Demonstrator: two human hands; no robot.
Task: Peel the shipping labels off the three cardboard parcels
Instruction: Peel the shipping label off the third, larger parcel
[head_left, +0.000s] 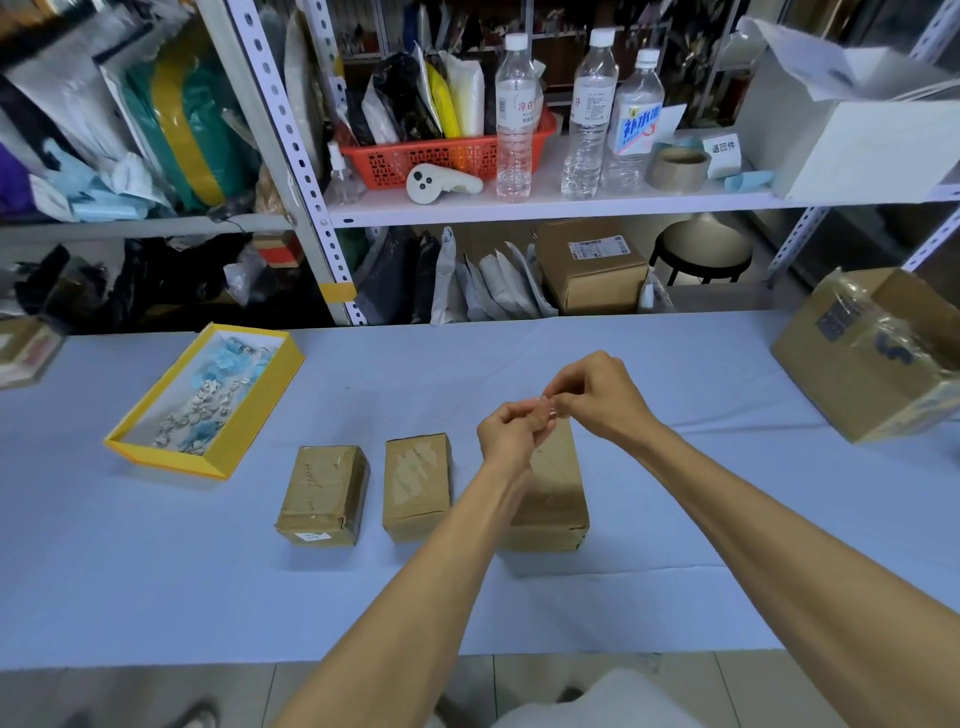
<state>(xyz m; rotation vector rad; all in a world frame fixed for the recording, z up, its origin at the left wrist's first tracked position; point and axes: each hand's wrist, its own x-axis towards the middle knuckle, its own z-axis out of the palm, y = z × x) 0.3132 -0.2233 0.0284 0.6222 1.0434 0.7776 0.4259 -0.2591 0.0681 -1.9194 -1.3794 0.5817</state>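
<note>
Three small brown cardboard parcels stand in a row on the pale blue surface (156, 571), long axes pointing away from the person: left parcel (323, 493), middle parcel (416, 486), right parcel (553, 493). Above the right one, the left hand (511, 434) and right hand (602, 397) meet, fingertips pinching a small crumpled scrap (549, 409) between them

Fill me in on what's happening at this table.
A person is stripping labels from three cardboard parcels lined up on the blue table. Both hands, left hand and right hand, are raised above the rightmost parcel, pinching a small crumpled scrap between them. A yellow tray holds crumpled paper scraps.
</note>
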